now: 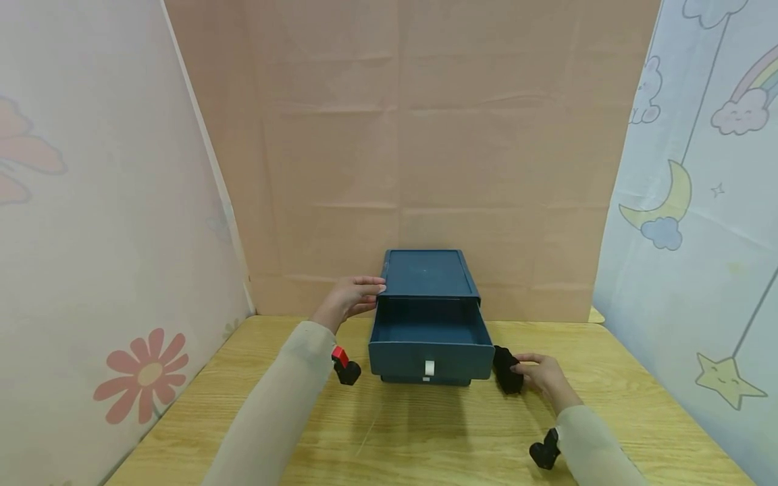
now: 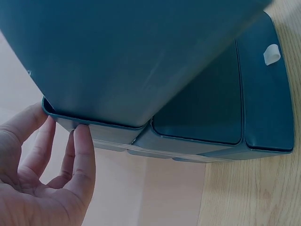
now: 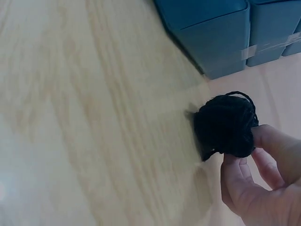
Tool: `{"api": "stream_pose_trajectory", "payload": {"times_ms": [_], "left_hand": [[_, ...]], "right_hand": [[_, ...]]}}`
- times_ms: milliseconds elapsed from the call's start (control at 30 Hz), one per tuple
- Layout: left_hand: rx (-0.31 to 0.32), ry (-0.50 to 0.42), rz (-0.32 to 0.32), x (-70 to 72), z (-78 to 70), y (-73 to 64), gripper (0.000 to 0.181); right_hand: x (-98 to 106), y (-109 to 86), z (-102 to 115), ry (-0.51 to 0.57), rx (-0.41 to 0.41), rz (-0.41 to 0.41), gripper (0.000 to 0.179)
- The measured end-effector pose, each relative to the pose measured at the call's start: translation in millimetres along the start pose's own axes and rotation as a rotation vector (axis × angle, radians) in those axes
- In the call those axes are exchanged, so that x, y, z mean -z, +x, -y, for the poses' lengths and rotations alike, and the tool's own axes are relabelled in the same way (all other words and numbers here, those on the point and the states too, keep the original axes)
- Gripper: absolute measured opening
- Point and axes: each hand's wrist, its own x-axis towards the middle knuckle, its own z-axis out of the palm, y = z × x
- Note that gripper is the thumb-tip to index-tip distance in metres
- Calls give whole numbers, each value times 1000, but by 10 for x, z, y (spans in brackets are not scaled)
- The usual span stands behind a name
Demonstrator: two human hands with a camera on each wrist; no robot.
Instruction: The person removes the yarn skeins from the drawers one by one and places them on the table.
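A dark blue drawer unit (image 1: 431,273) stands in the middle of the table, its upper drawer (image 1: 398,360) pulled out toward me. A white tab (image 1: 429,368) marks the drawer front. My left hand (image 1: 355,295) rests with extended fingertips against the unit's left side near the top edge; up close, those fingertips (image 2: 83,134) touch the casing's rim. To the right of the drawer, my right hand (image 1: 545,379) pinches a soft black bundle that looks like a ball of yarn (image 3: 223,125). One strand loops out of it. The thumb and fingers cover its near end.
Below the open drawer, a lower drawer with its own white tab (image 2: 272,55) is closed. Clear tape (image 3: 263,49) runs along the unit's side. The wood-grain table (image 1: 316,439) is bordered by a brown backdrop (image 1: 340,169) and patterned side panels.
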Motion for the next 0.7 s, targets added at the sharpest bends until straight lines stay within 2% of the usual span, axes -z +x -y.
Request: {"api": "stream_pose_trajectory", "payload": {"times_ms": [100,200,367,700], "left_hand": [[2,-3,7,22,-1,40,26],[4,-6,11,45,1,84,26],[2,1,6,27,0,48,26],[3,1,-10,-8,-1,-16,26]], "right_hand": [[-29,21,-20,50,-3,-8,39],[-56,29,-19,54,-8,-19,40],[-35,0,-26,22,-10,-25,38],[19,-43,-23,93,4,8,42]]}}
